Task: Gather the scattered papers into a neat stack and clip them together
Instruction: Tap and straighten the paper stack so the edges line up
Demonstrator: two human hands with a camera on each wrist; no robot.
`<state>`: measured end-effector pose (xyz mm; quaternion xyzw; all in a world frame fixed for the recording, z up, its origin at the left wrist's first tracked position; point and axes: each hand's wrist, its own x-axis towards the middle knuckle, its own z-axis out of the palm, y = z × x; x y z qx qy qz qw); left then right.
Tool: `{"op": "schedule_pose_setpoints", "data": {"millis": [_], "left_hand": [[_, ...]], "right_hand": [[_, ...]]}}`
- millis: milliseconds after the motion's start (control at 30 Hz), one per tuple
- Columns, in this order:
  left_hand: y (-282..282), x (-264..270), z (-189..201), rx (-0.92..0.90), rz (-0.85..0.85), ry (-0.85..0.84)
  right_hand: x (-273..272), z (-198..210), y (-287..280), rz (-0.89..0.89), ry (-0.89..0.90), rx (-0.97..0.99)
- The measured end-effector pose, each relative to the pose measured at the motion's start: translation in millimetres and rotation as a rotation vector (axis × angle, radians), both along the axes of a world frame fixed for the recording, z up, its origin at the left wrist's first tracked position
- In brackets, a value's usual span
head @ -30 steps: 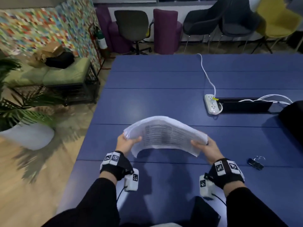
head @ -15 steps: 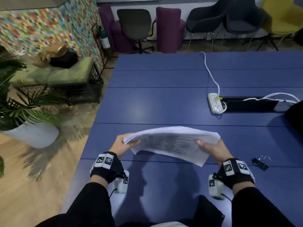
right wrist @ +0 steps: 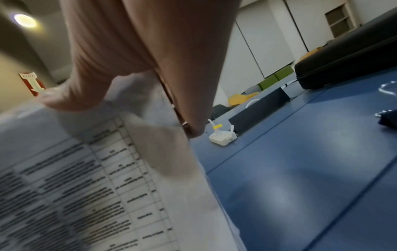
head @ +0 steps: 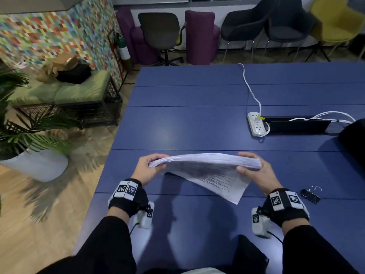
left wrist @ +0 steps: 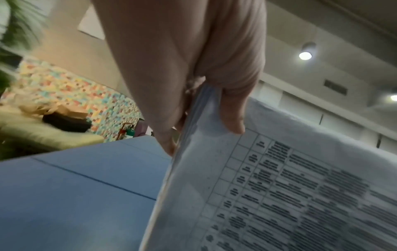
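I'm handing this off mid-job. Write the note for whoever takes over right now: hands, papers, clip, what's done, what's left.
Left hand: grips the left end of the paper stack, thumb on the near face, fingers behind.
Right hand: grips the right end the same way.
The stack is held in the air above the blue table, gathered but not yet square: sheets fan at the left end and a lower corner hangs loose.
Binder clip: lies on the table, right of the right wrist, untouched.
Done: the papers are gathered.
Left: square the edges, probably by tapping them on the table, then pick up the clip and clamp it on.
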<state>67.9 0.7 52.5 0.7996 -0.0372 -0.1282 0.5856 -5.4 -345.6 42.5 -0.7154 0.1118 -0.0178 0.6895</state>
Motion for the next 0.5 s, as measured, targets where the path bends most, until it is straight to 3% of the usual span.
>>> {"op": "schedule_pose_setpoints", "data": {"millis": [167,300,400,500], "left_hand": [[-5,15,13,0.060,-0.026,0.035],[-13,15,18,-0.028,0.187,0.056],[-11,15,21,-0.095,0.235,0.043],[-14,8,13,-0.075,0.279,0.108]], "right_hand": [[2,-6,10,-0.056,0.048,0.042],[8,9,11,-0.117,-0.006,0.007],[7,20,2,-0.090,-0.075,0.028],[5,7,3,-0.022,0.007,-0.022]]}}
